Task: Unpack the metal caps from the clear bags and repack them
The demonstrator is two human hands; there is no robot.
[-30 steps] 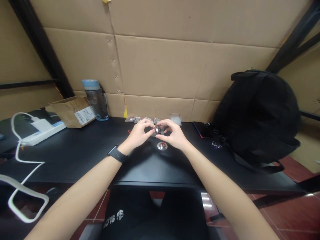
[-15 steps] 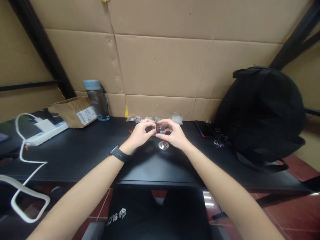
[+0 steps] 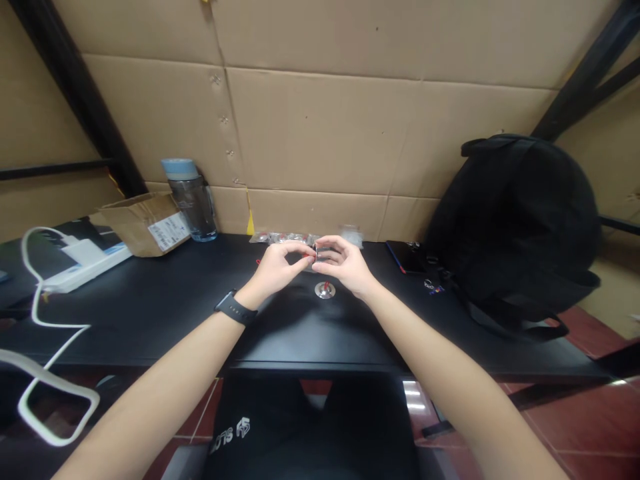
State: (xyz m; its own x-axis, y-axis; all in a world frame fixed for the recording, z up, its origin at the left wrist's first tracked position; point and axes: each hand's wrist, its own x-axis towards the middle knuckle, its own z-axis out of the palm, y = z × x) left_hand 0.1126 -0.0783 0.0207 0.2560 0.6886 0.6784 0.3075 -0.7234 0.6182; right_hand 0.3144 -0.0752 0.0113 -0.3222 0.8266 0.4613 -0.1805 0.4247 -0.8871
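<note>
Above the middle of the black table, my left hand and my right hand meet around a small metal finger cymbal, seen nearly edge-on. My left thumb and fingertips pinch it at its left face, where a bit of red cord shows. The right thumb and fingers curve around its rim from the other side. Much of it is hidden by the fingers. A second finger cymbal, silver and domed with a red cord loop at its centre, lies on the table just below my hands.
Small clear packets lie along the cardboard wall, with another plastic bag beside them. A bottle, a paper bag and a power strip stand left. A black backpack and keyring sit right.
The cymbal in my hands has turned from showing its dark face to nearly edge-on. Both hands stay around it. The view has shifted slightly; the cymbal on the table lies as before.
</note>
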